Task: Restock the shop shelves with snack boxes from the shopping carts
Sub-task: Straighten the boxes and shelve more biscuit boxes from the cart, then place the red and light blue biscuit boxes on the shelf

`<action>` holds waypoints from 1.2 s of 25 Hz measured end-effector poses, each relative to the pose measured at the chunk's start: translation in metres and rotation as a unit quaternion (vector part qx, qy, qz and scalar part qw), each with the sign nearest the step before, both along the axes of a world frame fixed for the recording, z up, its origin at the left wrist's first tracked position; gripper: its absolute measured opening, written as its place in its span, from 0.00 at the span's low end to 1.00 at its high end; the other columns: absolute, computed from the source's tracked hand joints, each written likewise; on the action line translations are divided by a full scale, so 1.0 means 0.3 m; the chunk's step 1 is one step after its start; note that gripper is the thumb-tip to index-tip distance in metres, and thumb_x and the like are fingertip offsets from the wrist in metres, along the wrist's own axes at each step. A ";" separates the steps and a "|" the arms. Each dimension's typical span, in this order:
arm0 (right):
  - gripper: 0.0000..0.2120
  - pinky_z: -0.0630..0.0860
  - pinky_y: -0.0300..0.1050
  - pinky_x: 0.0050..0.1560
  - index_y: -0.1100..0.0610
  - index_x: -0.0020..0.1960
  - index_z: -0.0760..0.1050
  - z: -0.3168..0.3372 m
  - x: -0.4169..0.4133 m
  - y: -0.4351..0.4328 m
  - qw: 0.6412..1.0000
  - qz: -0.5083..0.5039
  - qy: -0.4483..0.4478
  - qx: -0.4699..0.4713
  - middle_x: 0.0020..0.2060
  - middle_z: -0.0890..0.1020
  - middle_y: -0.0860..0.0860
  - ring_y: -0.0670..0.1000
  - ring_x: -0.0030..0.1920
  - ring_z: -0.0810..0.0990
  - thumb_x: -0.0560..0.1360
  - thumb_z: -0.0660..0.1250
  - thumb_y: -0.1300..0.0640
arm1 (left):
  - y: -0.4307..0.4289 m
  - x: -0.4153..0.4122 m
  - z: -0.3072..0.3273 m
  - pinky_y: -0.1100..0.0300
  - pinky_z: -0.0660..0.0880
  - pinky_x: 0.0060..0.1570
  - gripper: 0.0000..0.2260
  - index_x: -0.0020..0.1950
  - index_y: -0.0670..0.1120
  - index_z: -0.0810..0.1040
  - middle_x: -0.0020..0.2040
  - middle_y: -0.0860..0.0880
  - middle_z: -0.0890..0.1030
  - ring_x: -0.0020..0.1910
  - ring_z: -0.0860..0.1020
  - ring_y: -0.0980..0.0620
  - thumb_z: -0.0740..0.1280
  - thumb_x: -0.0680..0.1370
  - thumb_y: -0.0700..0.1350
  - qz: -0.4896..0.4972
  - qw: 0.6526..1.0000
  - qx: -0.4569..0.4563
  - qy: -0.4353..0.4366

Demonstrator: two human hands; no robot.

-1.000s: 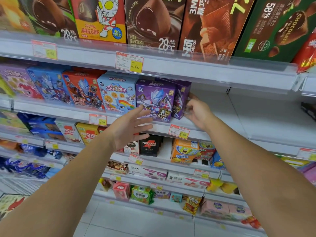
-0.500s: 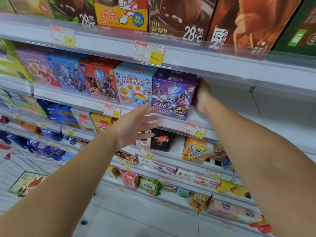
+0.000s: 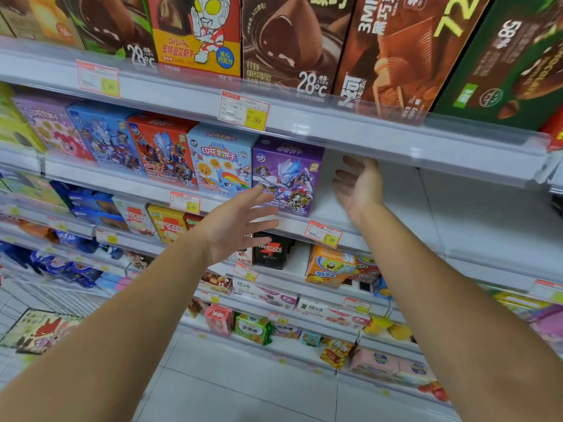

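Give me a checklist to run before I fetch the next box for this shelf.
1. Purple box upright, front facing out: ok.
2. Purple box against the light blue box, no gap showing: ok.
3. Right hand clear of the purple box: ok, open and apart from its side.
4. Left hand clear of it: cannot tell; the hand is open, but its fingertips overlap the box front.
5. Bare shelf right of the purple box for more stock: ok.
6. Both hands empty for the next pick: ok.

Cropped / unreadable
Top-row choc boxes (image 3: pixel 286 41) cut by upper edge; price tag (image 3: pixel 243 112) small print illegible; L hand (image 3: pixel 237 222) hides purple box (image 3: pixel 288 175) corner.
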State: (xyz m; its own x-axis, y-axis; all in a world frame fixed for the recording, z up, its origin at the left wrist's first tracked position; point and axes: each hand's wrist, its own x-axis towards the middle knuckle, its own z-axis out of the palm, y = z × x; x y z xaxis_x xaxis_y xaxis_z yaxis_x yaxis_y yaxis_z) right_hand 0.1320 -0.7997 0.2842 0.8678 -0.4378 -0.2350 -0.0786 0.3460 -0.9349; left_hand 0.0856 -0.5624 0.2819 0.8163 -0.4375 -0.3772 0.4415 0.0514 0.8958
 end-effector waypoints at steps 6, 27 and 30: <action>0.19 0.76 0.49 0.53 0.55 0.58 0.76 0.058 -0.259 0.029 0.998 -0.028 -0.039 -0.027 0.52 0.83 0.56 0.54 0.52 0.81 0.82 0.49 0.50 | -0.002 -0.104 0.023 0.48 0.75 0.63 0.22 0.71 0.52 0.73 0.66 0.50 0.78 0.64 0.77 0.49 0.59 0.80 0.61 0.025 0.999 -0.039 0.012; 0.12 0.78 0.46 0.42 0.56 0.52 0.77 -0.361 -0.370 1.576 0.959 0.250 0.134 -0.026 0.48 0.83 0.56 0.54 0.44 0.82 0.80 0.56 0.53 | 1.503 -0.416 -0.415 0.48 0.73 0.62 0.17 0.64 0.51 0.77 0.62 0.50 0.81 0.58 0.79 0.50 0.60 0.81 0.58 0.249 0.956 -0.031 0.152; 0.13 0.75 0.43 0.36 0.55 0.50 0.76 -0.501 -0.389 1.827 0.932 0.312 0.177 -0.044 0.47 0.82 0.56 0.52 0.42 0.81 0.81 0.55 0.51 | 1.733 -0.498 -0.535 0.50 0.73 0.61 0.15 0.59 0.52 0.78 0.60 0.50 0.81 0.56 0.80 0.51 0.59 0.81 0.57 0.295 0.936 -0.017 0.190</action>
State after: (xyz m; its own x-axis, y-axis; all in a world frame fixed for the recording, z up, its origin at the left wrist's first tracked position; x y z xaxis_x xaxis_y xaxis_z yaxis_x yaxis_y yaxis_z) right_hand 0.0153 -0.2515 0.1339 0.8345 0.0953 -0.5427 -0.5486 0.0522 -0.8344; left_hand -0.0639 -0.0425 0.1213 0.7298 0.0312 -0.6829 0.6129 0.4126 0.6739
